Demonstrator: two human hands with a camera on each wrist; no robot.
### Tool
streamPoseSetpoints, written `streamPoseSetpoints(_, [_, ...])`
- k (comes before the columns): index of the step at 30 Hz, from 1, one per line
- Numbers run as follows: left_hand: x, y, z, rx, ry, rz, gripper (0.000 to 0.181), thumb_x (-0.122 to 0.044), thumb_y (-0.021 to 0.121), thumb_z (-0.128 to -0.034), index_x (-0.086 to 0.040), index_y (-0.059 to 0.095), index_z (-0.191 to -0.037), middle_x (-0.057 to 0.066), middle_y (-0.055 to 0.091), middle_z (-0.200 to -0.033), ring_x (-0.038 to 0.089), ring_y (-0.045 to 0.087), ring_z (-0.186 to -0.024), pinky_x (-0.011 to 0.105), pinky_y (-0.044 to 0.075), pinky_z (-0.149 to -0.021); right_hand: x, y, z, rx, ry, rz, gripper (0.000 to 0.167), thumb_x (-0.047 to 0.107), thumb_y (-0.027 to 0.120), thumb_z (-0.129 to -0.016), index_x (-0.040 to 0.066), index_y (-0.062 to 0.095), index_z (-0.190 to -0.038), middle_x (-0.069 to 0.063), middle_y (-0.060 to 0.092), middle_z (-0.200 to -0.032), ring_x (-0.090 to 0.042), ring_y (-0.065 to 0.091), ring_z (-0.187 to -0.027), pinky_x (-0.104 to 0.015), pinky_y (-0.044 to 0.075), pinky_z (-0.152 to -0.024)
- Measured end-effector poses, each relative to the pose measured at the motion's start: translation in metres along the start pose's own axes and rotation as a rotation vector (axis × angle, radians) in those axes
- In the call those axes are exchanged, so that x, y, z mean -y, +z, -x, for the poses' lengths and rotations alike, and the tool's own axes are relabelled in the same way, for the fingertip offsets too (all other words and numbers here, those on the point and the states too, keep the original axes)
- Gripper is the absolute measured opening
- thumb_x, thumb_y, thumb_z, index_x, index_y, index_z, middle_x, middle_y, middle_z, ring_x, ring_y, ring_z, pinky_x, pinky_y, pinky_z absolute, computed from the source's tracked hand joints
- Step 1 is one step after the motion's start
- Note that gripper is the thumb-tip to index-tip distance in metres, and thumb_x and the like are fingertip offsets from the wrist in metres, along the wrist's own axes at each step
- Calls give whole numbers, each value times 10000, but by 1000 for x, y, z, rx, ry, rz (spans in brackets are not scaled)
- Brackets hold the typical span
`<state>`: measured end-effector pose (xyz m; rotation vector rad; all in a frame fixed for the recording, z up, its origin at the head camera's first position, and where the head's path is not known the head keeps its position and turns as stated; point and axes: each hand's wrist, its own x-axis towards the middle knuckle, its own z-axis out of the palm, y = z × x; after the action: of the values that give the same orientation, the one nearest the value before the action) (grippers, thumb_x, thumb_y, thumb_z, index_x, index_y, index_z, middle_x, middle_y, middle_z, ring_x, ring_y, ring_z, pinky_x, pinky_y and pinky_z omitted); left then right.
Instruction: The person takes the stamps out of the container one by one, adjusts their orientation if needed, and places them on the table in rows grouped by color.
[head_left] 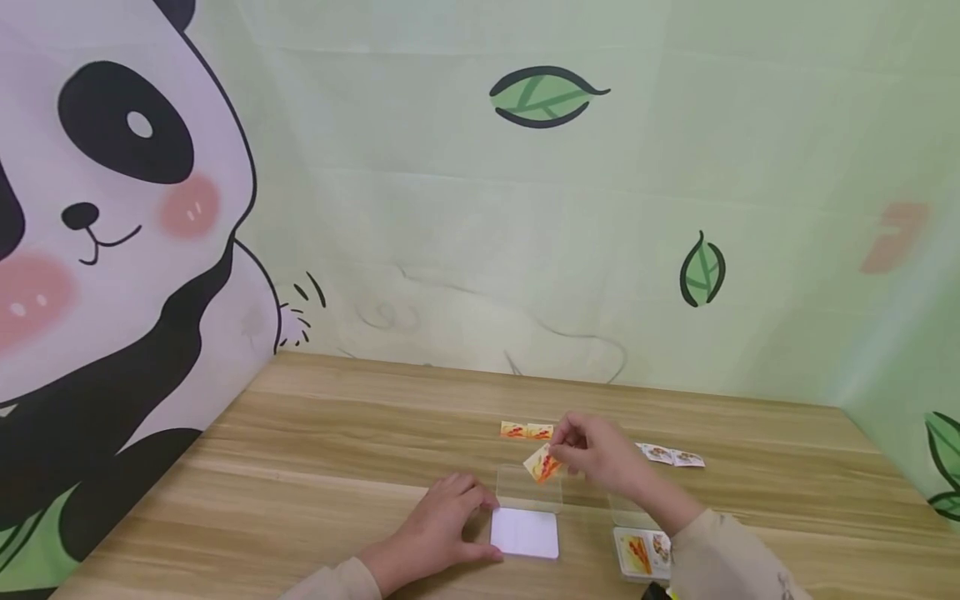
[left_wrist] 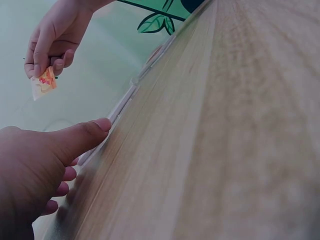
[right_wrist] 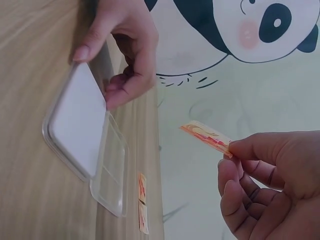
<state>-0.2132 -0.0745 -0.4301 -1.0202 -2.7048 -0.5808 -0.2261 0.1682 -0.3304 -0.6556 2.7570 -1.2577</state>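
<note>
My right hand (head_left: 603, 457) is raised above the table and pinches a small picture card (head_left: 541, 467) by one edge, between thumb and fingers. Orange and red shapes on pale yellow show on the card, also in the right wrist view (right_wrist: 204, 135). Below it lies a clear hinged plastic case (head_left: 529, 482), its transparent lid folded back flat. A blank white surface (head_left: 524, 534) fills the near half. My left hand (head_left: 442, 523) holds this case at its left side, the thumb at the near corner and a finger at the far corner.
Two similar orange cards (head_left: 513, 430) lie side by side behind the case. Further right are small white picture cards (head_left: 658, 454). A second case (head_left: 636, 557) with picture cards inside sits partly under my right forearm. Behind the wooden table (head_left: 337, 417) hangs a panda-printed cloth (head_left: 420, 208).
</note>
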Motion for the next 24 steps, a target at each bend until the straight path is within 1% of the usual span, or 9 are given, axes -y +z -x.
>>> streamPoseSetpoints(3, [0, -1, 0, 1, -1, -2, 478, -516, 769, -724, -178, 636, -1035, -72, 570, -1011, 117, 515, -993, 348, 443, -929, -1, -3, -3, -2, 19, -1, 89, 101, 612, -914, 19, 576, -917, -44, 569, -750, -162, 536, -633, -219, 444, -486])
streamPoseSetpoints(5, [0, -1, 0, 4, -2, 0, 478, -512, 769, -726, -175, 636, -1037, -70, 569, -1012, 119, 514, -995, 351, 443, -931, -2, -5, -5, -4, 46, -5, 89, 103, 608, -919, 21, 574, -928, -47, 573, -761, -179, 542, -645, -226, 448, -492])
streamPoseSetpoints(8, [-1, -2, 0, 3, -2, -1, 476, -509, 770, -726, -174, 636, -1037, -72, 566, -1010, 119, 512, -994, 350, 442, -933, -5, -7, -8, -10, 77, -7, 81, 96, 599, -924, 20, 572, -933, -55, 578, -773, -172, 541, -653, -233, 452, -502])
streamPoseSetpoints(12, [-1, -2, 0, -4, 3, -8, 475, -504, 773, -722, -175, 636, -1034, -76, 562, -1002, 118, 510, -993, 343, 438, -935, -9, -10, -11, -25, 83, -21, 79, 81, 592, -923, 6, 571, -931, -79, 590, -780, -145, 539, -645, -241, 452, -501])
streamPoseSetpoints(16, [-1, -2, 0, -8, 7, -6, 473, -504, 771, -724, -174, 637, -1035, -80, 562, -1000, 120, 513, -999, 344, 436, -937, -11, -12, -14, -36, 96, -40, 82, 77, 588, -923, -4, 574, -927, -117, 604, -787, -154, 546, -647, -266, 465, -508])
streamPoseSetpoints(20, [0, -2, 0, -5, 6, -3, 473, -506, 768, -728, -174, 636, -1037, -79, 563, -1006, 122, 513, -1003, 348, 436, -939, -14, -14, -18, -59, 130, -54, 84, 79, 590, -926, -3, 574, -920, -116, 596, -774, -163, 539, -649, -287, 473, -510])
streamPoseSetpoints(24, [0, -1, 0, -8, 8, -1, 472, -509, 768, -727, -174, 637, -1033, -82, 561, -1001, 116, 509, -993, 343, 438, -931, -18, -14, -23, -94, 171, -62, 81, 80, 592, -927, 1, 575, -920, -107, 587, -766, -151, 530, -637, -272, 463, -504])
